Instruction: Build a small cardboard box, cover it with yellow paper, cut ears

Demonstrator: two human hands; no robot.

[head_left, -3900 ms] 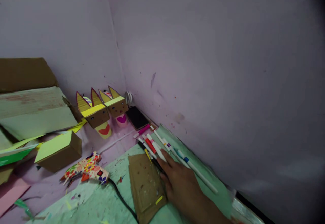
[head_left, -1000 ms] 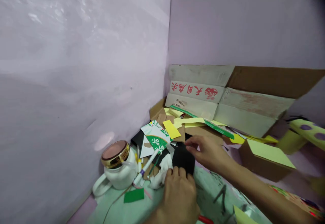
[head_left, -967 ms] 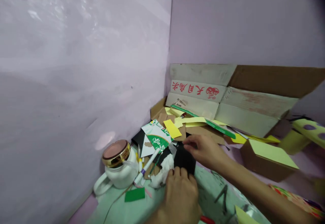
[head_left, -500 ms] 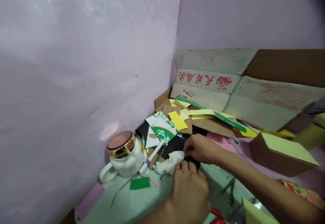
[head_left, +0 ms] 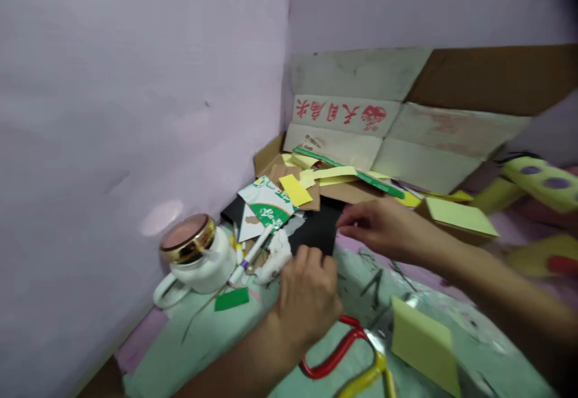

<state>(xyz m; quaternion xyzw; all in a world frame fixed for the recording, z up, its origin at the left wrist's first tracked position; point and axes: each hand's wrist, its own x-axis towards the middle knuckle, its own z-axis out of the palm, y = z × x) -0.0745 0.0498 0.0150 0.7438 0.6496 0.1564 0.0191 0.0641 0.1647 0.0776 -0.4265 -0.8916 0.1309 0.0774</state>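
Mug at far L, marker just R of it. Black sheet ctr; L hand palm down, fingers curled at its near edge, tips hidden, can't tell if gripping. Scissors near L hand. R hand sideways at sheet's R edge, thumb & fingertips nearly together; can't tell if pinching.

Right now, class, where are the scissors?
In the head view, the scissors lie at the bottom, right of centre, between the left hand and the nearest pale yellow paper.
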